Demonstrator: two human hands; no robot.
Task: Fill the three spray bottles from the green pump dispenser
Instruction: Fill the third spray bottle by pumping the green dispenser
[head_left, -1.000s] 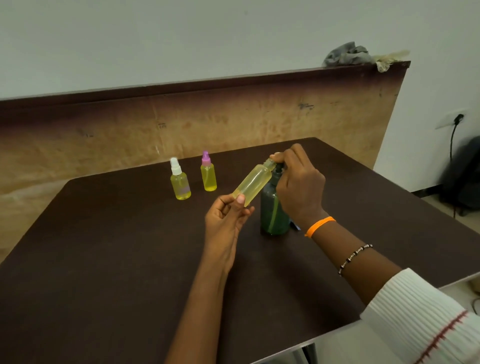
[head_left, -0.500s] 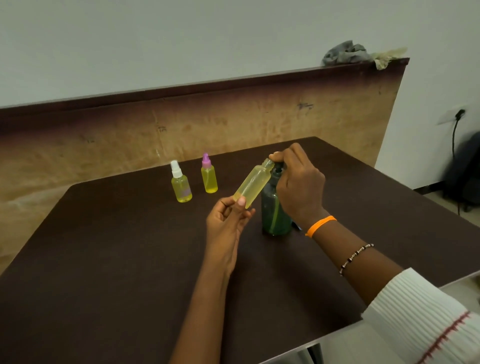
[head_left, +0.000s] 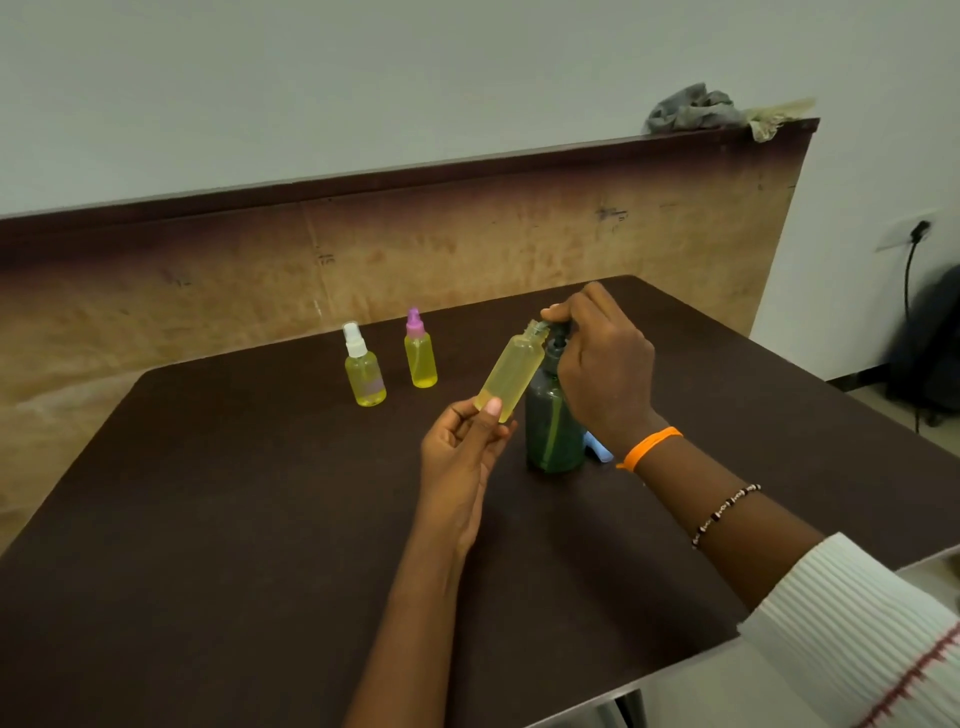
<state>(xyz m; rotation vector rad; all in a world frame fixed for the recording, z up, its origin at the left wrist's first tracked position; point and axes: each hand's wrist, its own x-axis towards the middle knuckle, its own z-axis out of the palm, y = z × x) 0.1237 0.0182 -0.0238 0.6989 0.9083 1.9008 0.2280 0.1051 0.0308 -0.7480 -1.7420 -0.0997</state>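
white ribbed sleeve (head_left: 852, 634) with a red stripe covers the right forearm at the near right corner, over the table's (head_left: 208, 571) front edge. dark brown, the table fills most of the view. further up that arm sit a beaded bracelet (head_left: 726, 512) and an orange band (head_left: 649, 446) at the wrist.

left hand (head_left: 460, 457) is raised near the table's middle, thumb and fingers pinching the base of the open bottle (head_left: 511, 376). this bottle is uncapped and holds pale yellow liquid; its long axis is tilted, base low and toward the person, open neck pointing up, away and to the right, meeting the spout of the dispenser (head_left: 553, 421).

dispenser stands upright on the table just right of the left hand, dark green, its long axis vertical. right hand (head_left: 605, 364) is curled over its pump head, fingers bent down on the top; the thumb tip lies by the bottle's neck. a small blue thing (head_left: 597, 447) lies on the table just behind the dispenser's base, half hidden by the wrist; what it is cannot be told.

further back and to the left two capped bottles stand upright, apart from each other and from the hands: the white-cap bottle (head_left: 363, 369) and, just beyond it to the right, the pink-cap bottle (head_left: 420, 354). both hold yellow liquid.

behind the table runs a worn brown board (head_left: 467, 249), with a grey rag (head_left: 691, 109) on its top right end.
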